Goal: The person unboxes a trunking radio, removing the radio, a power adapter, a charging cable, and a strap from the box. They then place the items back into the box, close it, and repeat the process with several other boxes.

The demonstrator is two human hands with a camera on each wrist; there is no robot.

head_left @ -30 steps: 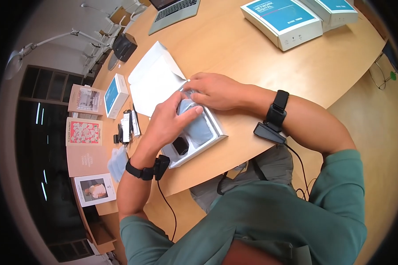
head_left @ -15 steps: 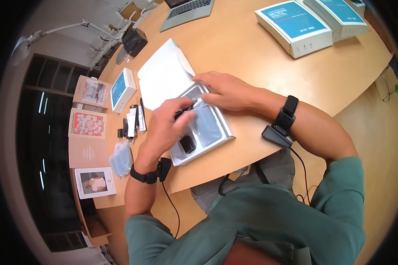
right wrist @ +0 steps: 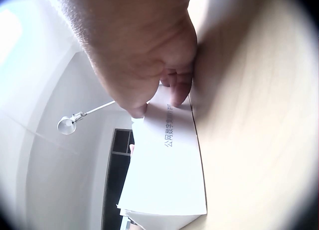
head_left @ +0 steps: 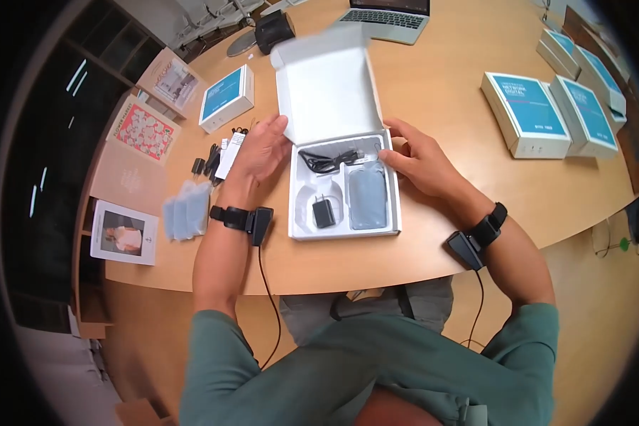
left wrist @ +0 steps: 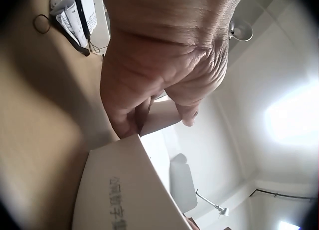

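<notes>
An open white box [head_left: 292, 192] lies in front of the person, its lid [head_left: 326, 92] raised at the back. Inside are a coiled black cable [head_left: 324, 162], a black adapter [head_left: 323, 211] and a flat device in a bluish sleeve [head_left: 368, 197]. The left hand [head_left: 263, 151] is at the box's back left corner; in the left wrist view its fingers touch that corner, with the thumb held apart. Gripping the right side, the right hand [head_left: 424, 162] has its thumb at the rim; the right wrist view shows bent fingers against the outer wall [right wrist: 167, 165].
Left of the box lie bluish sleeves [head_left: 187, 211], cables [head_left: 211, 162] and a small blue-topped box [head_left: 227, 97]. Books [head_left: 144, 131] stand at the far left. A laptop [head_left: 387, 20] and a black object [head_left: 273, 32] are at the back. Several blue-topped boxes [head_left: 525, 106] stand at right.
The left hand has come out of the box to its left side. The right hand has moved from the back of the tray to the right wall. The box now sits squarely before the person.
</notes>
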